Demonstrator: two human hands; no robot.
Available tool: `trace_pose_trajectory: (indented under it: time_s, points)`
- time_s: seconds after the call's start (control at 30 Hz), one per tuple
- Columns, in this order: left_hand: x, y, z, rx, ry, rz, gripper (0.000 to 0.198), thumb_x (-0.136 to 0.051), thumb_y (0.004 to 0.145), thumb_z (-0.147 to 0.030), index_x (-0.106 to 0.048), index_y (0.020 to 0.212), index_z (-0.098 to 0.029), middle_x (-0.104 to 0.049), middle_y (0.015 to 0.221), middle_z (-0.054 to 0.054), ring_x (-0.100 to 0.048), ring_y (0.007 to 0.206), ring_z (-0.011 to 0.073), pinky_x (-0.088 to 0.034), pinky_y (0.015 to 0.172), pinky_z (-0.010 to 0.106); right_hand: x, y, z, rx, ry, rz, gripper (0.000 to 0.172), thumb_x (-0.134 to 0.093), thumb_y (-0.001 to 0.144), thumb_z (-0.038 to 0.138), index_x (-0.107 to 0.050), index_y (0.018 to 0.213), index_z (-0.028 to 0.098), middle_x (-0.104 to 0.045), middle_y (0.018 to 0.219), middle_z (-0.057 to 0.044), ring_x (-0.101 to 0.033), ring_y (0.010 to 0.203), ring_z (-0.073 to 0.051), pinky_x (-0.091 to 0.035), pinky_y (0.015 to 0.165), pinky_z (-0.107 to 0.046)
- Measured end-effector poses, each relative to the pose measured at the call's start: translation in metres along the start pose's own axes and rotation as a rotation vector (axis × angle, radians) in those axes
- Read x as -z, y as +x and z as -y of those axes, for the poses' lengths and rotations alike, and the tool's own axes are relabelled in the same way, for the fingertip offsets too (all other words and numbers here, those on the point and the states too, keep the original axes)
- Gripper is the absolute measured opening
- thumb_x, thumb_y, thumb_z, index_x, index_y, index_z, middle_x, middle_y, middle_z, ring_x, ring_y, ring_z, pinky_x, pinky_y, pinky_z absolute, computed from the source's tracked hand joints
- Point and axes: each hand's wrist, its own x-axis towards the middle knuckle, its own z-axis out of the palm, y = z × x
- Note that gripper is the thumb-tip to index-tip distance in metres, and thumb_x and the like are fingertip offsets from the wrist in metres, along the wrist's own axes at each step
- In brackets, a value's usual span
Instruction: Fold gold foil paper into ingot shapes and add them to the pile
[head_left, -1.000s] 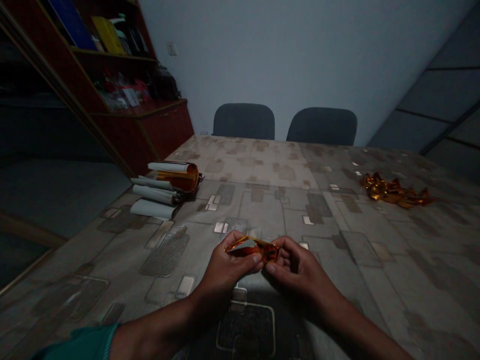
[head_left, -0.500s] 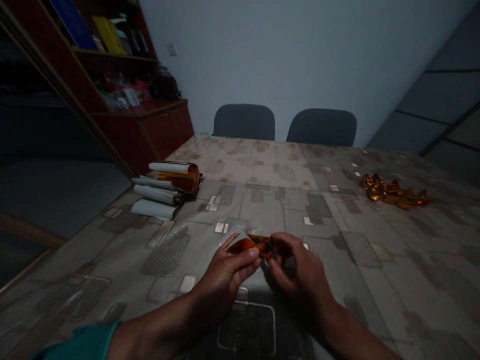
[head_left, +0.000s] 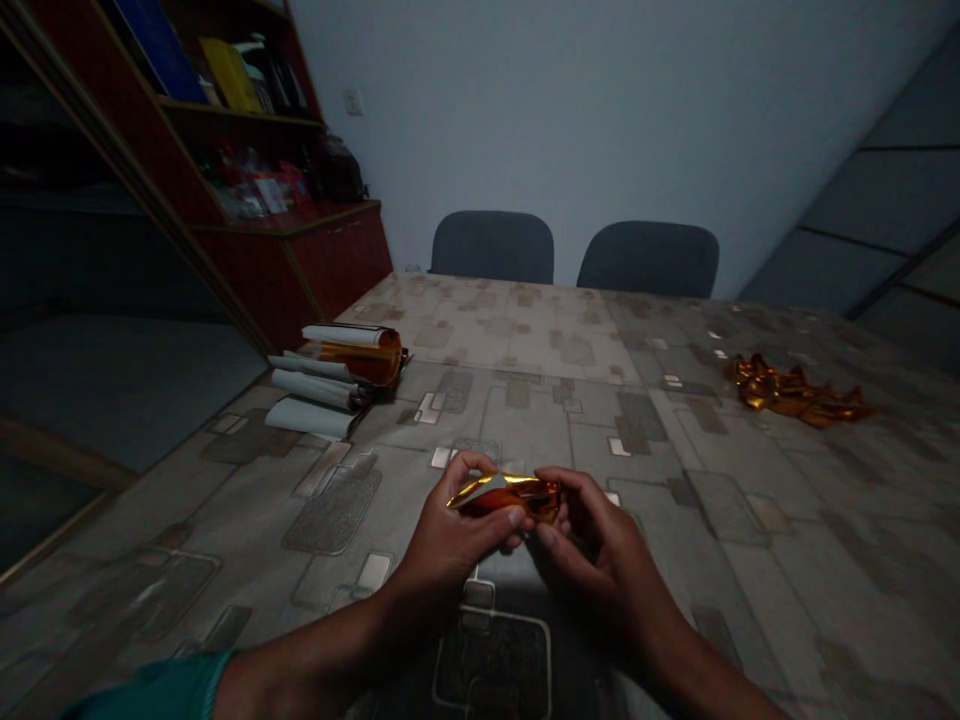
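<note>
Between my two hands is a piece of folded gold foil paper (head_left: 504,492), shiny gold outside with a pale grey patch showing on it. My left hand (head_left: 459,525) grips its left part, thumb in front and fingers behind. Its right end is pinched by my right hand (head_left: 592,530), thumb below and index finger along the top. The paper is held a little above the patterned tablecloth (head_left: 495,665). My fingers hide part of its folds.
Loosely curled sheets of gold foil paper (head_left: 330,380) with grey backs lie at the left. Several folded gold foil pieces (head_left: 795,390) sit in a cluster at the right. Two grey chairs (head_left: 491,245) stand behind the far edge, and a red-brown cabinet (head_left: 337,265) at the back left.
My left fingers have curled over the paper's top edge, and more of its gold face shows. My right thumb has moved in against the paper's lower edge. The view has shifted slightly.
</note>
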Motion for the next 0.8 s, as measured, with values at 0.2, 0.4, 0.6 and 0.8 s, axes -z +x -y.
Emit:
trace_pose_trajectory:
  time_s: [0.2, 0.4, 0.6, 0.8]
  points:
    - [0.0020, 0.0008, -0.0067, -0.057, 0.070, 0.058, 0.051, -0.083, 0.068, -0.025, -0.045, 0.102, -0.023, -0.070, 0.077, -0.001, -0.064, 0.061, 0.0114, -0.051, 0.058, 0.021, 0.0017, -0.0005, -0.0078, -0.008, -0.049, -0.009, 0.036, -0.057, 0.082, 0.022, -0.061, 0.117, 0.020, -0.064, 0.081, -0.004, -0.058, 0.067, -0.018, -0.045, 0.061, -0.033]
    - [0.0003, 0.0017, -0.0001, 0.016, 0.001, 0.057, 0.043, -0.081, 0.069, -0.022, -0.047, 0.097, -0.022, -0.070, 0.077, 0.000, -0.066, 0.065, 0.0126, -0.052, 0.063, 0.022, 0.0004, -0.0027, -0.0098, -0.063, 0.103, 0.039, 0.038, -0.061, 0.084, 0.027, -0.060, 0.121, 0.023, -0.067, 0.093, -0.006, -0.061, 0.078, -0.021, -0.048, 0.069, -0.036]
    - [-0.0031, 0.0000, -0.0010, -0.037, 0.038, 0.055, 0.040, -0.083, 0.067, -0.021, -0.054, 0.094, -0.021, -0.069, 0.082, 0.000, -0.066, 0.072, 0.0147, -0.050, 0.068, 0.024, -0.0010, -0.0025, -0.0105, -0.117, 0.272, 0.023, 0.025, -0.059, 0.089, 0.030, -0.062, 0.114, 0.025, -0.068, 0.098, -0.006, -0.064, 0.083, -0.022, -0.048, 0.070, -0.036]
    - [-0.0039, -0.0019, -0.0065, -0.109, 0.004, 0.084, 0.040, -0.082, 0.069, -0.025, -0.055, 0.098, -0.021, -0.071, 0.086, 0.003, -0.067, 0.073, 0.0158, -0.051, 0.070, 0.026, 0.0034, -0.0037, -0.0100, -0.121, 0.308, 0.030, 0.025, -0.059, 0.090, 0.028, -0.062, 0.115, 0.026, -0.069, 0.103, -0.006, -0.065, 0.089, -0.023, -0.049, 0.074, -0.037]
